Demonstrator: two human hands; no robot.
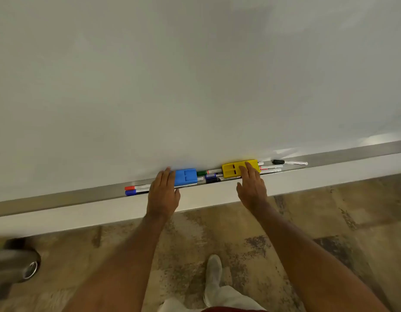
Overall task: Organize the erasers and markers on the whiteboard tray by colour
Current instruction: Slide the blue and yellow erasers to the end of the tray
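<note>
While markers (209, 171) fill it, tray (343, 157) holds erasers (185, 177).

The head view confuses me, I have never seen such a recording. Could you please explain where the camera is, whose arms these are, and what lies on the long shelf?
There is no machine here. The camera sits on a person's head and looks forward and down, so the two bare arms belong to that person.

The long shelf is the metal tray under a whiteboard. On it lie a blue eraser, a yellow eraser and several markers, among them a red marker at the left end and a black marker at the right end.

The left hand reaches to the blue eraser's left end with straight fingers. The right hand lies flat on the yellow eraser. Nothing is gripped or lifted.
</note>
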